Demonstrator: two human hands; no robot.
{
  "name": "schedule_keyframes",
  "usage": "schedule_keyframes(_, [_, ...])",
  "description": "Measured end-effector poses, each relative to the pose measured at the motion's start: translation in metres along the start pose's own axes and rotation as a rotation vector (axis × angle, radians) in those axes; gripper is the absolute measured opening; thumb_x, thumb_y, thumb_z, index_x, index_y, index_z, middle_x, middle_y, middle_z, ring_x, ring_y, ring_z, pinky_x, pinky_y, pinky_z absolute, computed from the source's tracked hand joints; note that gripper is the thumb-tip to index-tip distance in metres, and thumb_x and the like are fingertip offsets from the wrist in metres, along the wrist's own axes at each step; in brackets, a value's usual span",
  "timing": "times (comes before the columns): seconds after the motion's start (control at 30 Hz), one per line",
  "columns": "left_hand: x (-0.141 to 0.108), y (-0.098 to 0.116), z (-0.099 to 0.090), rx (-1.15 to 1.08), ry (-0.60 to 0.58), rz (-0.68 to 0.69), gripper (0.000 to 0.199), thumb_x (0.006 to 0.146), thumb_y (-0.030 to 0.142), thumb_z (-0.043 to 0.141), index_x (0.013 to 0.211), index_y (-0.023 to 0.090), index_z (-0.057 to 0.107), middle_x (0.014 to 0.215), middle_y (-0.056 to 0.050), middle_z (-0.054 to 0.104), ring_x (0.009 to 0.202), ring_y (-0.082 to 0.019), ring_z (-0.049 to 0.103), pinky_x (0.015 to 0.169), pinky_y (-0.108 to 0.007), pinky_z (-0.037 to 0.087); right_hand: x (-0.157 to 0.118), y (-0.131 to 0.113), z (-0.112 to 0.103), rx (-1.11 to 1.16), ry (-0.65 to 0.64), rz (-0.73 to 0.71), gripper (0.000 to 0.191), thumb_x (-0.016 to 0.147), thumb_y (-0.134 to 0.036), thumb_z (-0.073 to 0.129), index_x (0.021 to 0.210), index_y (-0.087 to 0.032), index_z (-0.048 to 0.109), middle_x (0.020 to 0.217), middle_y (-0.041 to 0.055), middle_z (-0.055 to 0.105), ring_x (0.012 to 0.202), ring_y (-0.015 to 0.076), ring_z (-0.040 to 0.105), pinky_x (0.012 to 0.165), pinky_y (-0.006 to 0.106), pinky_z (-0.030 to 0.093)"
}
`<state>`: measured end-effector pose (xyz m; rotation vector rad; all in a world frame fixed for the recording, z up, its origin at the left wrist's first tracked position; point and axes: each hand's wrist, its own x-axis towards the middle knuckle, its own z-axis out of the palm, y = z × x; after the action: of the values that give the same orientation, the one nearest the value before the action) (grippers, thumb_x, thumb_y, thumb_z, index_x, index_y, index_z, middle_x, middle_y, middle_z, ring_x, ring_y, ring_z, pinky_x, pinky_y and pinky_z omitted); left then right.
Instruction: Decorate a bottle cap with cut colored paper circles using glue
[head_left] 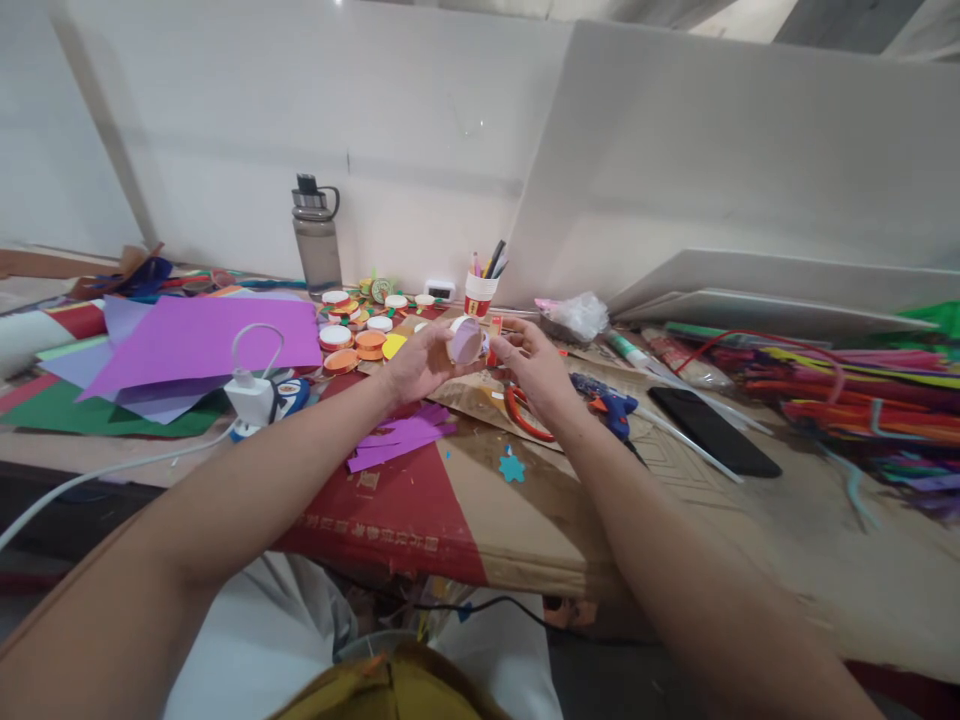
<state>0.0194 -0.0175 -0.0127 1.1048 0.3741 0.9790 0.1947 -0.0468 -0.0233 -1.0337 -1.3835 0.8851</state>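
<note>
Held up over the middle of the table, a round lid-like piece with a lilac face and a pale rim is in the fingers of my left hand. My right hand is close beside it, thumb and fingers pinched at a small orange-red piece whose kind I cannot make out. Below lie purple paper strips and a teal flower-shaped cutout. Orange-handled scissors are partly hidden by my right wrist. A blue glue gun rests just right of it.
Several white and orange round lids cluster behind my left hand. Purple paper sheets and a white plug with its cable are left. A bottle and pen cup stand behind; a phone and pipe cleaners lie right.
</note>
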Motion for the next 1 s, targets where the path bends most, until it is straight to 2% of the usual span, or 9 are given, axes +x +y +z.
schedule_keyframes(0.13, [-0.001, -0.003, -0.005, 0.202, -0.113, 0.059, 0.054, 0.068, 0.026, 0.069, 0.12, 0.021, 0.06, 0.13, -0.011, 0.059, 0.123, -0.027, 0.053, 0.102, -0.045, 0.046, -0.003, -0.007, 0.002, -0.03, 0.0, 0.012, 0.054, 0.073, -0.054, 0.069, 0.117, -0.025, 0.057, 0.096, 0.0041, 0.061, 0.077, 0.0152, 0.06, 0.064, 0.03, 0.054])
schedule_keyframes(0.23, [-0.001, -0.005, -0.006, 0.308, -0.121, 0.152, 0.065, 0.065, 0.03, 0.075, 0.126, 0.023, 0.055, 0.136, -0.011, 0.053, 0.126, -0.029, 0.051, 0.101, -0.044, 0.046, -0.005, -0.013, 0.003, -0.066, 0.005, -0.003, 0.052, 0.072, -0.051, 0.071, 0.114, -0.023, 0.058, 0.094, 0.0043, 0.06, 0.076, 0.0153, 0.06, 0.063, 0.03, 0.053])
schedule_keyframes(0.37, [-0.002, -0.007, -0.005, 0.454, -0.118, 0.282, 0.061, 0.066, 0.027, 0.076, 0.122, 0.026, 0.052, 0.141, -0.009, 0.046, 0.133, -0.028, 0.044, 0.103, -0.04, 0.044, -0.006, -0.014, 0.005, -0.082, 0.007, -0.014, 0.051, 0.072, -0.048, 0.071, 0.114, -0.022, 0.059, 0.095, 0.0041, 0.06, 0.072, 0.014, 0.059, 0.061, 0.03, 0.052])
schedule_keyframes(0.5, [-0.003, -0.007, -0.005, 0.518, -0.165, 0.34, 0.058, 0.069, 0.022, 0.073, 0.122, 0.029, 0.05, 0.144, -0.008, 0.041, 0.136, -0.027, 0.041, 0.106, -0.041, 0.042, -0.007, -0.014, 0.005, -0.122, 0.008, -0.028, 0.051, 0.074, -0.048, 0.069, 0.117, -0.022, 0.059, 0.097, 0.005, 0.061, 0.073, 0.0148, 0.059, 0.061, 0.03, 0.053])
schedule_keyframes(0.67, [-0.002, -0.009, -0.006, 0.564, -0.219, 0.398, 0.058, 0.068, 0.02, 0.075, 0.119, 0.029, 0.05, 0.141, -0.007, 0.043, 0.137, -0.026, 0.039, 0.113, -0.043, 0.034, -0.009, -0.017, 0.007, -0.135, 0.01, -0.027, 0.046, 0.076, -0.048, 0.067, 0.114, -0.022, 0.059, 0.101, 0.0061, 0.062, 0.073, 0.0148, 0.06, 0.062, 0.031, 0.053])
schedule_keyframes(1.0, [-0.006, -0.008, 0.001, 0.528, -0.206, 0.352, 0.059, 0.071, 0.031, 0.078, 0.121, 0.031, 0.047, 0.143, -0.01, 0.039, 0.138, -0.03, 0.038, 0.104, -0.043, 0.043, -0.009, -0.012, 0.008, -0.113, -0.007, -0.084, 0.048, 0.074, -0.048, 0.07, 0.113, -0.023, 0.057, 0.099, 0.0045, 0.062, 0.073, 0.015, 0.058, 0.065, 0.032, 0.053])
